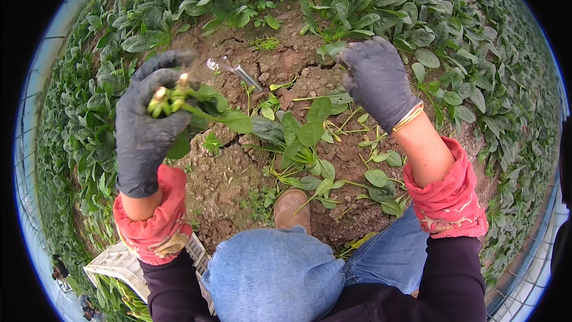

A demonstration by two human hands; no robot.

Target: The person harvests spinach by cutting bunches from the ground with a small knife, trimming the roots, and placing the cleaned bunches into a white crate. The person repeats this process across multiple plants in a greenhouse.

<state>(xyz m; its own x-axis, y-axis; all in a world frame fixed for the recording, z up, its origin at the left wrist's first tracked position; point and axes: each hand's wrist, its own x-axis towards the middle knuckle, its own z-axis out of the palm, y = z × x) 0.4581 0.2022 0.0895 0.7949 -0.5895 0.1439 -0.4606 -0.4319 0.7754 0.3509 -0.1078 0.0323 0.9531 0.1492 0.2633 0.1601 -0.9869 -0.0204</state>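
My left hand (154, 120), in a dark glove, is closed around a bunch of spinach plants (223, 118); their cut root ends face up and their leaves hang to the right. My right hand (377, 80), gloved too, is curled above the soil at the upper right; a leaf shows by its fingertips, and I cannot tell if it is held. On the soil between the hands lies a small hand tool with a metal shaft (248, 78) and a shiny flat blade. Pulled spinach (304, 143) and loose leaves (380, 183) lie below, in front of my boot.
A white plastic crate (120, 261) holding spinach stands at the lower left. Growing spinach (389, 0) surrounds the cracked soil at the top and both sides. My brown boot (292, 210) and jeans-clad knee (275, 273) are at bottom centre. People are at the far lower left.
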